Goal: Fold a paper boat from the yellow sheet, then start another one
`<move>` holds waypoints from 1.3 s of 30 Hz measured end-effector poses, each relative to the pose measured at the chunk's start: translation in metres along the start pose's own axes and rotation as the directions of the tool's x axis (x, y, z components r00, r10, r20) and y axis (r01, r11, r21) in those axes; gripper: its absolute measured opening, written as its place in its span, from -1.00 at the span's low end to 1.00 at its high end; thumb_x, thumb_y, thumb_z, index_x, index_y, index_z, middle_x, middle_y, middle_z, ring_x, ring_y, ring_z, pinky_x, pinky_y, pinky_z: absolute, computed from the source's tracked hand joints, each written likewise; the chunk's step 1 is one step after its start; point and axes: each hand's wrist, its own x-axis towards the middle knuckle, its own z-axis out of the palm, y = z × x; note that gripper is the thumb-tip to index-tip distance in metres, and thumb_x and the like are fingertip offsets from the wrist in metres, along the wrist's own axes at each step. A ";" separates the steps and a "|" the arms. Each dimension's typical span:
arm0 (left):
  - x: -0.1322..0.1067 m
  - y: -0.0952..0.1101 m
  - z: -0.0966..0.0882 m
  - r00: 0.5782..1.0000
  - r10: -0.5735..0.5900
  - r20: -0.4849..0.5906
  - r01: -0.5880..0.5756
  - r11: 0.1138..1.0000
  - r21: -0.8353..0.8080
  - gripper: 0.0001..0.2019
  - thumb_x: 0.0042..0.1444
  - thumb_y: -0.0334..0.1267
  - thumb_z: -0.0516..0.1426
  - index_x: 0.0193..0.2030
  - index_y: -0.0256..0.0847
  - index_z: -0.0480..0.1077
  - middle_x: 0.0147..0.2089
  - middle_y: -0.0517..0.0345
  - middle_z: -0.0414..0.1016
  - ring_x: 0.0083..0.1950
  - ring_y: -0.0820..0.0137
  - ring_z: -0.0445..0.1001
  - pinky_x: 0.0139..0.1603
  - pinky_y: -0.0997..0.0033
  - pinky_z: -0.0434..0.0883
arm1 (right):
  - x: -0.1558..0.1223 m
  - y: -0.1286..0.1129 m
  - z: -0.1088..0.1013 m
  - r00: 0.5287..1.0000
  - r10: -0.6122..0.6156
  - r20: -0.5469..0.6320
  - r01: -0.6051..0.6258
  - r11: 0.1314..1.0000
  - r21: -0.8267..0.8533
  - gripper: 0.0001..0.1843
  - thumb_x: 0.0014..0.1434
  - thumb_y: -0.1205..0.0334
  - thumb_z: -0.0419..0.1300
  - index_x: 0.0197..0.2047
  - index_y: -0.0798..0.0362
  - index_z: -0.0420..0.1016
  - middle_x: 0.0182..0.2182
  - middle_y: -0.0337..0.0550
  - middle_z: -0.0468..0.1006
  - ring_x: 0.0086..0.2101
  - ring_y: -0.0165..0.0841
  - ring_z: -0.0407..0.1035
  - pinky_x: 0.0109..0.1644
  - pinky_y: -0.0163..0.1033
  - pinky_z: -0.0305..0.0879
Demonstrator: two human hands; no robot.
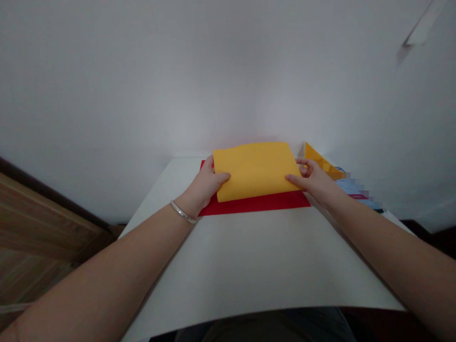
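A yellow sheet, which looks like felt or thick paper, is held up between my two hands. My left hand pinches its left edge, thumb on the front and fingers behind. At the right edge my right hand grips it the same way, with the thumb across the lower corner. Beneath lies a red sheet, flat on the white table; the yellow one hides most of it. The yellow sheet is slightly tilted towards me, and I cannot tell whether its far edge touches the red one.
Behind my right hand stands a folded yellow piece, with blue and white items beside it, partly blurred. The white table meets a pale wall at the back. Wooden furniture is at the left.
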 end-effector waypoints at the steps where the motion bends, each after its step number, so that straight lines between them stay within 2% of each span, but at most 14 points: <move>1: -0.001 0.000 0.000 0.999 0.002 0.036 -0.002 1.000 0.011 -0.35 -0.18 -0.51 0.11 0.14 -0.21 0.16 0.05 -0.05 0.43 -0.05 0.20 0.51 -0.03 0.12 0.47 | -0.001 -0.002 0.001 0.999 0.054 0.007 -0.054 0.997 0.062 -0.37 -0.10 0.16 0.35 0.07 -0.10 0.31 -0.22 -0.09 0.59 -0.31 -0.17 0.53 -0.27 -0.01 0.51; 4: -0.003 0.001 0.003 0.994 -0.017 0.111 0.011 0.998 0.054 -0.31 -0.22 -0.52 0.10 0.16 -0.18 0.16 0.10 -0.03 0.39 0.00 0.19 0.48 0.00 0.14 0.46 | -0.001 -0.008 0.003 0.990 0.141 -0.025 -0.136 0.978 0.159 -0.27 -0.03 0.14 0.30 0.20 -0.15 0.15 -0.16 -0.10 0.55 -0.33 -0.22 0.52 -0.29 -0.05 0.49; 7: -0.006 0.003 0.005 0.991 -0.053 0.122 0.040 0.993 0.107 -0.33 -0.19 -0.48 0.12 0.17 -0.17 0.15 0.09 -0.03 0.38 -0.01 0.20 0.48 -0.04 0.15 0.47 | -0.002 -0.011 0.004 0.992 0.120 -0.038 -0.115 0.987 0.114 -0.33 0.00 0.16 0.27 0.19 -0.13 0.21 -0.23 -0.13 0.54 -0.37 -0.28 0.50 -0.33 -0.12 0.48; 10: -0.008 0.006 0.006 0.999 -0.052 0.014 0.048 0.977 0.210 -0.39 -0.06 -0.34 0.14 0.18 -0.14 0.11 0.04 -0.03 0.40 -0.13 0.24 0.51 -0.16 0.18 0.50 | -0.004 -0.014 0.005 0.997 0.076 -0.009 -0.075 0.995 0.070 -0.35 0.01 0.17 0.27 0.19 -0.11 0.23 -0.29 -0.17 0.55 -0.38 -0.31 0.49 -0.36 -0.19 0.47; 14: -0.009 0.009 0.003 0.995 0.067 -0.080 -0.034 0.932 0.360 -0.37 0.01 -0.21 0.18 0.24 -0.08 0.09 -0.05 0.05 0.41 -0.23 0.32 0.50 -0.24 0.30 0.49 | -0.008 -0.018 0.007 0.998 0.052 0.047 -0.054 0.998 0.044 -0.28 -0.01 0.14 0.28 0.22 -0.09 0.17 -0.40 -0.25 0.56 -0.44 -0.33 0.49 -0.42 -0.24 0.44; 18: -0.003 0.009 -0.003 0.993 0.109 -0.053 -0.072 0.878 0.474 -0.59 0.04 -0.16 0.16 0.07 -0.11 0.36 -0.12 0.08 0.47 -0.22 0.30 0.49 -0.18 0.28 0.46 | -0.008 -0.020 0.007 0.995 0.075 0.068 -0.078 0.996 0.048 -0.46 -0.04 0.11 0.29 0.04 -0.06 0.34 -0.37 -0.20 0.59 -0.41 -0.27 0.52 -0.40 -0.19 0.46; 21: 0.000 0.010 -0.007 0.982 0.187 -0.038 -0.133 0.812 0.568 -0.68 0.06 -0.16 0.14 -0.03 -0.16 0.43 -0.13 0.08 0.50 -0.17 0.28 0.48 -0.08 0.26 0.43 | -0.007 -0.021 0.009 0.996 0.052 0.074 -0.054 0.998 0.018 -0.60 -0.03 0.09 0.29 -0.10 -0.03 0.39 -0.27 -0.12 0.61 -0.33 -0.22 0.53 -0.29 -0.11 0.48; 23: -0.001 0.013 -0.007 0.963 0.270 0.018 -0.214 0.719 0.661 -0.67 0.08 -0.20 0.13 0.00 -0.16 0.41 -0.08 0.09 0.50 -0.11 0.28 0.47 0.01 0.26 0.38 | -0.008 -0.022 0.011 0.995 0.036 0.096 -0.037 0.999 0.007 -0.63 -0.03 0.10 0.29 -0.13 -0.03 0.40 -0.23 -0.11 0.61 -0.29 -0.21 0.52 -0.23 -0.08 0.48; 26: -0.004 0.020 -0.004 0.917 0.340 0.208 -0.358 0.469 0.807 -0.68 0.14 -0.20 0.08 0.03 -0.17 0.41 0.00 0.05 0.49 -0.01 0.24 0.43 0.11 0.22 0.30 | -0.011 -0.028 0.017 0.992 0.050 0.120 -0.055 0.998 0.036 -0.58 -0.04 0.10 0.30 -0.08 -0.06 0.36 -0.27 -0.14 0.62 -0.30 -0.21 0.53 -0.24 -0.09 0.48; 29: -0.008 0.028 0.001 0.873 0.278 0.402 -0.461 0.197 0.865 -0.67 0.14 -0.17 0.09 0.02 -0.17 0.44 -0.02 -0.03 0.50 0.05 0.11 0.40 0.18 0.07 0.20 | -0.013 -0.032 0.022 0.996 0.065 0.066 -0.062 0.997 -0.046 -0.50 -0.06 0.08 0.31 -0.03 -0.07 0.32 -0.36 -0.17 0.63 -0.39 -0.21 0.53 -0.37 -0.15 0.46; 31: -0.009 0.031 0.004 0.871 0.206 0.447 -0.474 0.109 0.874 -0.60 0.11 -0.15 0.12 0.10 -0.14 0.39 -0.02 -0.04 0.50 0.05 0.06 0.40 0.17 0.04 0.19 | -0.012 -0.031 0.024 0.998 0.055 0.017 -0.052 0.985 -0.165 -0.48 -0.07 0.06 0.31 -0.03 -0.05 0.31 -0.42 -0.17 0.62 -0.44 -0.20 0.51 -0.45 -0.17 0.42; 33: -0.008 0.033 0.007 0.882 0.155 0.445 -0.463 0.111 0.880 -0.52 0.09 -0.15 0.14 0.18 -0.13 0.31 0.04 -0.04 0.48 0.06 0.06 0.41 0.14 0.07 0.23 | -0.010 -0.028 0.027 0.999 0.033 -0.002 -0.033 0.965 -0.260 -0.50 -0.06 0.03 0.30 -0.06 -0.03 0.31 -0.46 -0.17 0.60 -0.47 -0.20 0.49 -0.48 -0.18 0.38; 35: -0.006 0.033 0.011 0.893 0.130 0.430 -0.447 0.164 0.879 -0.48 0.09 -0.18 0.14 0.22 -0.13 0.26 0.11 -0.03 0.44 0.09 0.08 0.40 0.12 0.13 0.26 | -0.009 -0.024 0.029 1.000 0.002 0.007 0.001 0.951 -0.310 -0.55 -0.03 0.01 0.28 -0.10 -0.02 0.33 -0.46 -0.17 0.60 -0.46 -0.21 0.49 -0.46 -0.17 0.38; 39: 0.002 0.027 0.020 0.895 0.124 0.429 -0.447 0.233 0.864 -0.56 0.12 -0.24 0.10 0.17 -0.16 0.31 0.10 -0.02 0.43 0.07 0.15 0.41 0.11 0.21 0.29 | -0.007 -0.020 0.034 0.998 -0.058 0.041 0.068 0.938 -0.341 -0.65 0.01 0.00 0.25 -0.17 -0.04 0.35 -0.38 -0.16 0.61 -0.40 -0.24 0.50 -0.41 -0.18 0.37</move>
